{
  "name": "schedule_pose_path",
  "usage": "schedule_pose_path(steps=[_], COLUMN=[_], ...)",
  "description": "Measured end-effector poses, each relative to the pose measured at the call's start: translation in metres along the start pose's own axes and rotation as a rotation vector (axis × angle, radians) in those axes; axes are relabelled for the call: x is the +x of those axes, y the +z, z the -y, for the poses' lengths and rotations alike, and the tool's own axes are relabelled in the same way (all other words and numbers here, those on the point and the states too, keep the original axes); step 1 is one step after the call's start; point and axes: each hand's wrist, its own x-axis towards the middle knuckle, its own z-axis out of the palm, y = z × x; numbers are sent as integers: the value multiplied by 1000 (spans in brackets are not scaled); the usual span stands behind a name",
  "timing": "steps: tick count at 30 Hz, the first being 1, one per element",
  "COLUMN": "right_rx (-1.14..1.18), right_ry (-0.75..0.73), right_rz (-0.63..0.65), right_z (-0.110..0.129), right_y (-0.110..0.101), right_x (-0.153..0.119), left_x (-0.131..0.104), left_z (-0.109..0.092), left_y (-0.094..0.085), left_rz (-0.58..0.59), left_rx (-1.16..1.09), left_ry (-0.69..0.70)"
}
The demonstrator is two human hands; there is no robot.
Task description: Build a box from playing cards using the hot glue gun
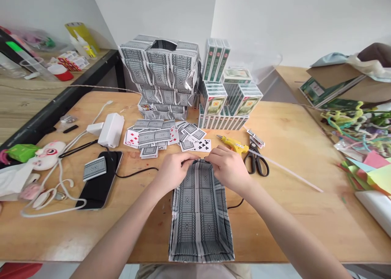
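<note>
An open-topped box built from playing cards [197, 214] lies lengthwise in front of me at the table's near edge, its patterned card backs showing inside. At its far end wall, my left hand [179, 169] pinches the rim near the left corner. On the same wall, my right hand [227, 165] has its fingers closed over the rim near the right corner. My fingers hide most of that far wall. Just beyond the hands are loose playing cards [154, 136], some face up. A yellow hot glue gun [233, 143] and black-handled scissors [256, 161] lie right of my right hand.
A larger card-built structure [161, 73] and stacked boxed card decks [224, 104] stand at the back. On the left are a phone [99, 185], a white power adapter [111, 130] and tangled cables. A glue stick [290, 173], coloured paper [374, 169] and a cardboard box [342, 79] are to the right.
</note>
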Motion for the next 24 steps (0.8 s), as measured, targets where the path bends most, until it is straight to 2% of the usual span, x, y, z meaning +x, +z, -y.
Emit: schedule_pose_path(steps=[12, 17, 21, 24], right_rx=[-72, -70, 52, 121], right_ry=[-63, -6, 64, 124], right_rz=[62, 11, -77, -16], right_z=[1, 3, 3, 4], right_y=[0, 2, 4, 5], right_x=[5, 2, -1, -2], left_x=[2, 3, 3, 2], left_z=[-1, -1, -1, 0], left_y=[1, 0, -1, -1], left_rz=[-1, -5, 24, 31], left_rx=[25, 25, -10, -29], left_ry=[25, -1, 0, -5])
